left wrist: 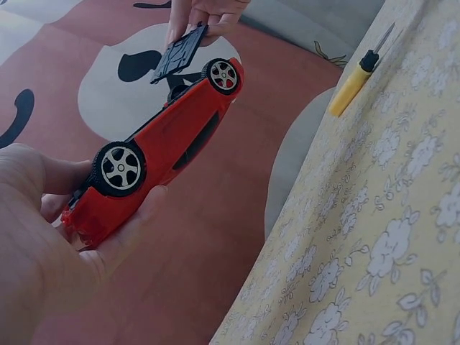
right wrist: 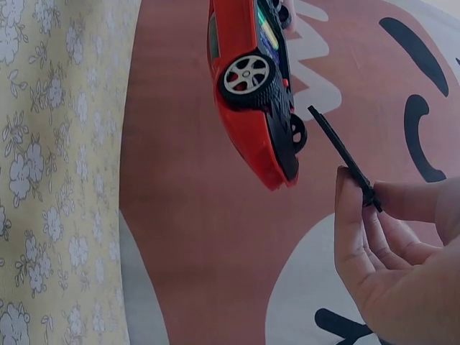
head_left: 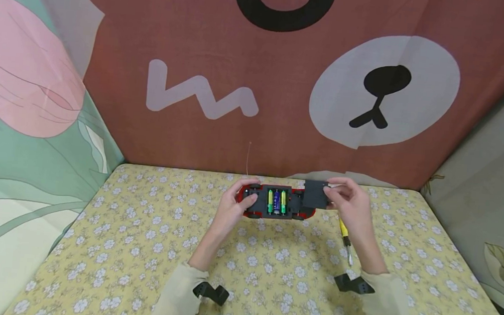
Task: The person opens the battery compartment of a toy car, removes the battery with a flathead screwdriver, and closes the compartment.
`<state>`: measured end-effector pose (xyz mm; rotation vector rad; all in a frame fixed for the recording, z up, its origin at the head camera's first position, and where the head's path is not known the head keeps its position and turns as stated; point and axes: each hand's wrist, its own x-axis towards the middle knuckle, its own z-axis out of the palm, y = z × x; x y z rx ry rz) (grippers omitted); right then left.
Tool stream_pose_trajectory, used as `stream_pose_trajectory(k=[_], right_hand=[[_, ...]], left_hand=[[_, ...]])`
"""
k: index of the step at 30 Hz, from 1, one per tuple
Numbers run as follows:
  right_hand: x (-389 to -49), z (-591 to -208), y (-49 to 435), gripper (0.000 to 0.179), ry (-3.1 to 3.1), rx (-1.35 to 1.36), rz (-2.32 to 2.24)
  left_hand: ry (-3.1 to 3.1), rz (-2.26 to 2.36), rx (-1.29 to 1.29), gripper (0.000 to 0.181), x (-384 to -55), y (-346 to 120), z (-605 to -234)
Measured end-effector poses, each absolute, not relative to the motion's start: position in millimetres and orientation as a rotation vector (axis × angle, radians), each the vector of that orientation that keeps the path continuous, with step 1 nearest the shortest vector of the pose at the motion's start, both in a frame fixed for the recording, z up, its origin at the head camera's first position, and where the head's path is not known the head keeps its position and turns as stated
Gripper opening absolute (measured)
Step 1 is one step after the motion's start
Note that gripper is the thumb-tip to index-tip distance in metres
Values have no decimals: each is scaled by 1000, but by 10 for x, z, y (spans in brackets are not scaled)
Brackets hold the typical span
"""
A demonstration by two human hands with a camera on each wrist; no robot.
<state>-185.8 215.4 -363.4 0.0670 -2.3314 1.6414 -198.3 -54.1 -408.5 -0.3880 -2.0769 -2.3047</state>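
We observe the left hand gripping a red toy car by its nine-o'clock end above the desk, three batteries exposed underneath. At three o'clock, the right hand's fingers pinch a black cover, apart from the car. We note a screwdriver toward five o'clock.

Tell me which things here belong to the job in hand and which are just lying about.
In the job: red toy car; three batteries in its underside; held black cover.

Lying about: yellow-handled screwdriver on the flowered cloth, possibly also for the job.
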Motion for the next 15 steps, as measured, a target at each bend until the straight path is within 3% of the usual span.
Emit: stream_pose_trajectory(k=[15], right_hand=[[-1941,-3714,2315,30,-2313,-17,1653]], left_hand=[[-2069,-2309,-392,37,-1985,-546,-4088]])
